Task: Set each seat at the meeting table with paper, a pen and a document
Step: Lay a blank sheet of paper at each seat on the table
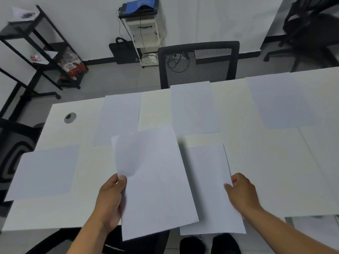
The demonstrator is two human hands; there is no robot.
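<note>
Left hand [110, 197]: grips a stack of white paper [156, 180] at its left edge, thumb on top and fingers under; the stack is raised off the tabletop [266, 162] and its near end overhangs the near edge. The top sheet's far left corner curls upward.
Right hand [242, 193]: thumb and fingers pinch the right edge of a single sheet [207, 189] that lies near the near edge, its lower end past the rim.
Far left sheet [119, 118]: flat on the tabletop, its near part hidden behind the held stack.
Far centre sheet [194, 109]: flat, in front of the black mesh chair [198, 63], which is tucked against the far edge.
Far right sheet [280, 101]: flat, well apart from the centre one.
Near left sheet [42, 171]: flat, slightly skewed, its left corner at the table's side edge.
Cable grommet [70, 117]: round, grey, set in the tabletop at the far left corner.
Pens, documents: cannot tell of any among the white sheets.
Floor beyond: black shelf rack [36, 43] at left, a small white cart [143, 30] with a blue-topped item against the wall, a black bag [122, 50] beside it.
Below the near edge: two dark shoes [209, 243] on the floor.
</note>
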